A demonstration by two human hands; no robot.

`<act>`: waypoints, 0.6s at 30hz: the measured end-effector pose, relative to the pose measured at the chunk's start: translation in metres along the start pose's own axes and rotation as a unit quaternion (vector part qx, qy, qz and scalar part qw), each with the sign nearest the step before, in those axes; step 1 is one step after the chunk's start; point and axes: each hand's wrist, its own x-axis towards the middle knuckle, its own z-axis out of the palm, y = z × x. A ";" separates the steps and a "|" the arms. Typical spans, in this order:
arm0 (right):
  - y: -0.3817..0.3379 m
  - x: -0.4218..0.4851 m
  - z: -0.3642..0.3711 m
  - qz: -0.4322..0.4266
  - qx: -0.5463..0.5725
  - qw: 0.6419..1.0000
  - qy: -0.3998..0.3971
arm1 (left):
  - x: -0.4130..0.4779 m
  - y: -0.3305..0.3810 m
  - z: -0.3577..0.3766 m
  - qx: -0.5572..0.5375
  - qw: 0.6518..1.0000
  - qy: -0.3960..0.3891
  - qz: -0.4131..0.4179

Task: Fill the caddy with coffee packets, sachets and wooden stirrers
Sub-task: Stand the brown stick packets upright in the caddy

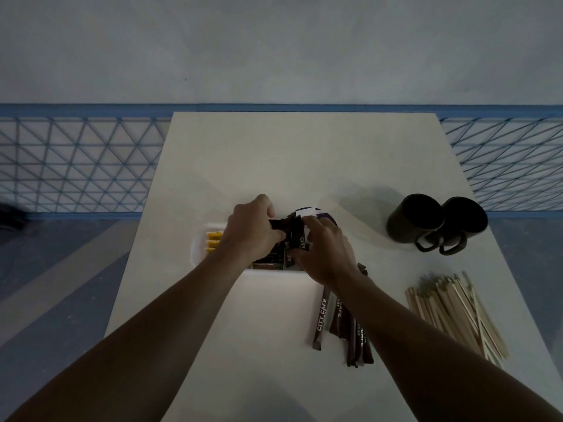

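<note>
Both hands meet over the white caddy (198, 249), which sits mid-table with its long side running 9 to 3. The left hand (253, 231) and the right hand (327, 257) both curl their fingers round one bundle of coffee packets (294, 237). The left pinches its far end and the right closes on its near side. The bundle's long axis runs roughly 12 to 6, across the caddy's length, and the caddy lies directly beneath the grip, so I judge the move turns on lowering it, perhaps with a turn. How much room is left below is hidden by the hands.

Yellow sachets (213, 240) already lie at the caddy's 9 o'clock end. Loose packets (321, 318) lie on the table (274, 153) at 5 o'clock, partly under the right forearm, with the wooden stirrers (451, 312) heaped at 4 o'clock. The right hand is nearer to both. Two black mugs (435, 223) stand at 3 o'clock, well apart. A dark round thing (316, 212) sits just behind the hands at 12 o'clock.
</note>
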 end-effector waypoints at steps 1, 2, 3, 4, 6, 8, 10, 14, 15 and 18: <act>0.000 0.000 0.001 -0.002 0.005 1.000 0.005 | 0.000 -0.001 -0.002 0.007 1.000 -0.014 -0.005; 0.000 0.000 0.002 -0.004 0.011 1.000 0.011 | 0.000 -0.003 -0.004 0.017 0.999 -0.027 -0.009; 0.000 0.000 0.002 -0.005 0.017 1.000 0.015 | 0.001 -0.004 -0.005 0.028 0.999 -0.040 -0.012; 0.001 0.000 0.003 -0.006 0.025 1.000 0.017 | 0.002 -0.005 -0.005 0.035 0.998 -0.049 -0.015; 0.003 0.000 0.004 -0.009 0.045 0.999 0.019 | 0.005 -0.006 -0.001 0.041 0.998 -0.054 -0.018; 0.005 0.000 0.003 -0.014 0.059 0.998 0.026 | 0.006 -0.005 0.003 0.043 0.998 -0.046 -0.011; 0.007 0.000 0.001 -0.024 0.065 0.997 0.036 | 0.007 -0.004 0.009 0.038 0.999 -0.026 0.000; 0.008 0.000 -0.002 -0.029 0.070 0.996 0.042 | 0.010 0.002 0.014 0.005 0.999 0.000 0.038; 0.008 0.000 -0.003 -0.027 0.072 0.996 0.042 | 0.010 0.005 0.014 -0.009 0.999 0.001 0.045; 0.005 0.002 -0.005 -0.011 0.093 0.995 0.048 | 0.011 0.012 0.010 -0.048 0.997 -0.001 0.064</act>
